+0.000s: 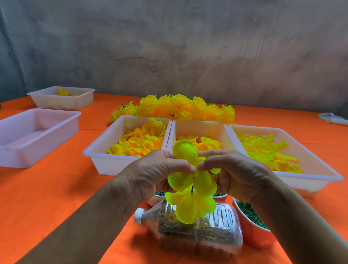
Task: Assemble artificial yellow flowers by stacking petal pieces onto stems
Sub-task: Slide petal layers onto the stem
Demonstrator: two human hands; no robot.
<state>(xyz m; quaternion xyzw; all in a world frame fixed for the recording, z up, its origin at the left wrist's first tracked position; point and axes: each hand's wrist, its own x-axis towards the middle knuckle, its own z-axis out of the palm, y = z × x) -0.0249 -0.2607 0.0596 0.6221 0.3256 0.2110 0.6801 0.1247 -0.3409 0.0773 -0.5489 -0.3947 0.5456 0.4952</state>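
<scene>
Both hands, the left hand and right hand, are pinching a yellow petal piece at the top of a thin stem, above the table's near edge. Off-centre pushing risks bending the stem or crumpling the soft, cupped, translucent petals already hanging below.

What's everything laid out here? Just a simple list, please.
Table: one, orange cover.
Petal trays: three, white, side by side at centre, holding yellow petals.
Other trays: two, white, at left; the far one holds a few yellow pieces.
Finished flowers: a yellow heap behind the trays.
Bottle: one, clear, lying down, brown grains inside.
Bowls: two, red, green pieces inside.
Petal pieces on stem: yellow-green, held up.
Left hand, right hand: pinching the petals.
</scene>
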